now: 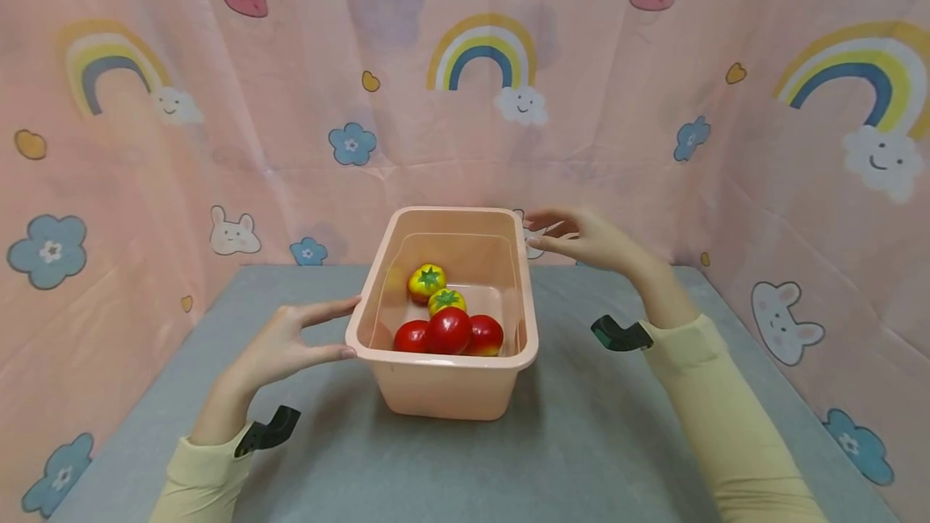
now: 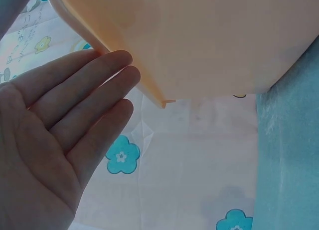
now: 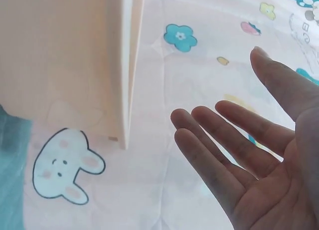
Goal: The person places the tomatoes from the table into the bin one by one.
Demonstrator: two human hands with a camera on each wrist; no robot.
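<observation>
A peach-coloured plastic bin [image 1: 446, 386] stands on the table with its mouth facing up. Inside it lie several toy-like tomatoes: glossy red ones such as the front tomato [image 1: 448, 331], and behind them yellow ones with green star-shaped tops, like the rear tomato [image 1: 427, 282]. My left hand [image 1: 291, 345] touches the bin's left rim with fingertips and thumb, its fingers nearly straight in the left wrist view. Just beyond the right rim, my right hand [image 1: 592, 239] hovers with fingers loosely extended; the right wrist view shows a gap between them and the bin wall [image 3: 60, 50].
A grey cloth-like surface [image 1: 320, 458] covers the table. Behind and at both sides hangs a pink curtain [image 1: 291, 168] printed with rainbows, flowers and rabbits. Black wrist mounts [image 1: 621, 334] stick out from both yellow sleeves.
</observation>
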